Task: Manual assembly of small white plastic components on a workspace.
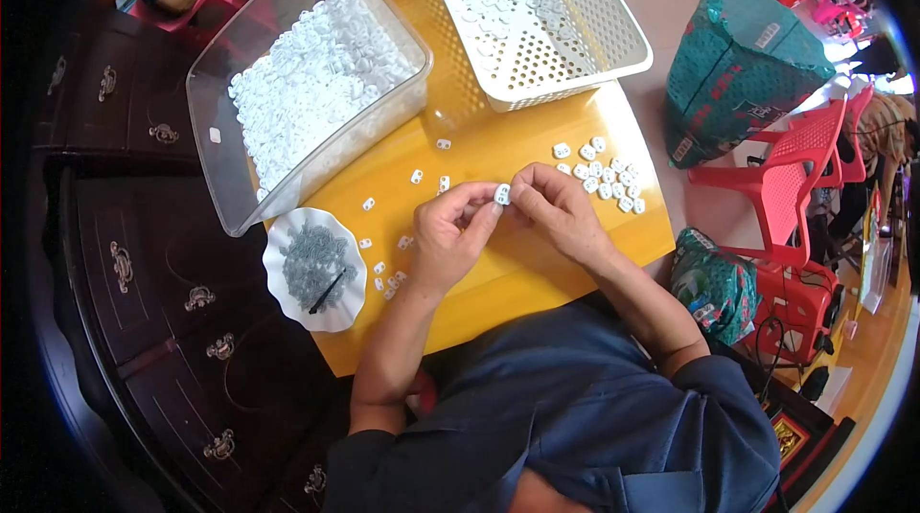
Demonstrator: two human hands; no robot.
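Note:
A small white plastic piece (502, 194) with dark marks on its face is pinched between the thumb and fingers of my left hand (448, 237). Right beside it, the thumb and fingertips of my right hand (563, 214) are closed against the piece's right edge. Whatever lies between those right fingertips is hidden. Similar white pieces (416, 177) lie scattered on the yellow table to the left of my hands. To the right sits a cluster of several such pieces (606, 189), close to my right hand.
A clear plastic bin (316, 173) heaped with white pieces stands back left. Behind my hands is a white perforated basket (575, 82) holding more. A scalloped white dish (278, 269) holds small grey translucent parts and a black stick. Dark drawers flank the left; green bags (738, 63) and red chairs stand right.

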